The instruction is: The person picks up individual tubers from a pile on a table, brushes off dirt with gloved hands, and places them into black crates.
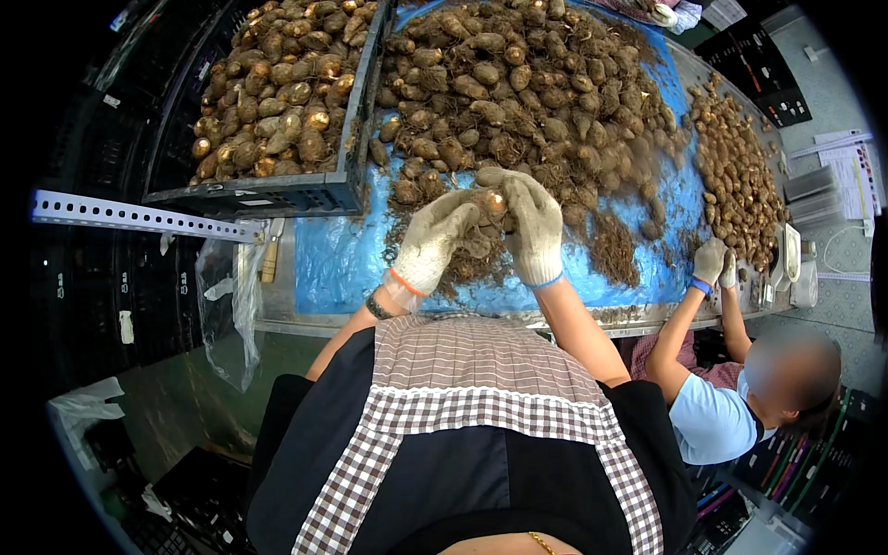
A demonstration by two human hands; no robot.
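Between my two gloved hands is a brown taro corm [494,202] with a pale cut end facing up. My left hand [436,232], in a soiled knit glove with an orange cuff, grips it from the left. From the right, my right hand [533,218] holds the same corm, its glove edged in blue. Below them, loose root fibres [475,267] lie on a blue plastic sheet [333,263]. Just beyond my fingers rises a large heap of hairy taro corms [513,90].
A dark plastic crate [277,191] full of corms stands at left, near a perforated metal bar [146,216]. A wooden-handled tool [270,257] lies on the table's left side. At right, a co-worker's gloved hands [714,263] are beside a pile of cleaner corms [735,173] and a white scale [789,253].
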